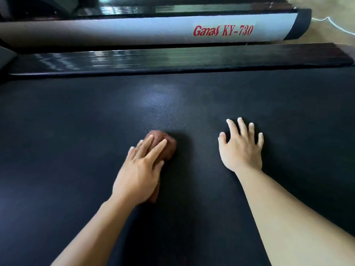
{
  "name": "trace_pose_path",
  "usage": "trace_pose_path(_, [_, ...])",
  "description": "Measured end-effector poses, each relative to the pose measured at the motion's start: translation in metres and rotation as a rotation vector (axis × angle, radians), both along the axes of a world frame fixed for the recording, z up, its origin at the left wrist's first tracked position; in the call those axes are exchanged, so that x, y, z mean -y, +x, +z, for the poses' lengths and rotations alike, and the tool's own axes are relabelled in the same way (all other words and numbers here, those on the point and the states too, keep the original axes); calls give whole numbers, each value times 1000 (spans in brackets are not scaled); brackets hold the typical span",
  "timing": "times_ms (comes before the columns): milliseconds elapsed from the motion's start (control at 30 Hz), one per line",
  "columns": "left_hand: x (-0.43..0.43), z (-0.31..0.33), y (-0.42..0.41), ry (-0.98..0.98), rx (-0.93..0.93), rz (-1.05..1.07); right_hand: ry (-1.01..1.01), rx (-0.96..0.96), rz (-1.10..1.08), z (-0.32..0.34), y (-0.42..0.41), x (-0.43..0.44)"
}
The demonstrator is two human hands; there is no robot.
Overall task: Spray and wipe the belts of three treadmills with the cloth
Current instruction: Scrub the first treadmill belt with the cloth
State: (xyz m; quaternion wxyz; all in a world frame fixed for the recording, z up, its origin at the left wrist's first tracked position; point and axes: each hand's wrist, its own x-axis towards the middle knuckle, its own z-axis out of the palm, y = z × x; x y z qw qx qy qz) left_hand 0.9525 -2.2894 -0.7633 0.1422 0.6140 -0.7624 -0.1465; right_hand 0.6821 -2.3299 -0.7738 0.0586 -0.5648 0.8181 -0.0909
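Observation:
A black treadmill belt point(76, 131) fills most of the head view. A bunched brown cloth point(166, 144) lies on it near the middle. My left hand point(141, 169) rests flat on top of the cloth, fingers together, pressing it to the belt; part of the cloth is hidden under the palm. My right hand point(242, 148) lies flat on the bare belt to the right of the cloth, fingers spread, holding nothing. A paler patch point(161, 100) shows on the belt just beyond the cloth. No spray bottle is in view.
A glossy black side rail point(172, 60) borders the belt's far edge. Beyond it runs a silver side cover point(134, 32) with red lettering "Ganas KY-730" and a black end cap point(301, 24). Light floor and a white cable point(334, 24) show at the top right.

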Motion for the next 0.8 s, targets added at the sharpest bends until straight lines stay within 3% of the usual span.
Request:
trace_pose_path(133, [7,1,29,17,-3,257,-3,12,15,0,-1,-1])
trace_pose_path(267, [39,5,14,-2,27,345,-12,16,24,-1,-1,-2])
trace_pose_path(433, [63,5,-20,2,73,232,-29,2,20,-3,0,0])
trace_pose_path(633, [-3,3,-82,-11,41,-80,-15,10,17,-2,0,0])
trace_pose_path(800, [-50,-2,-52,-5,21,-47,-17,52,41,1,-2,-4])
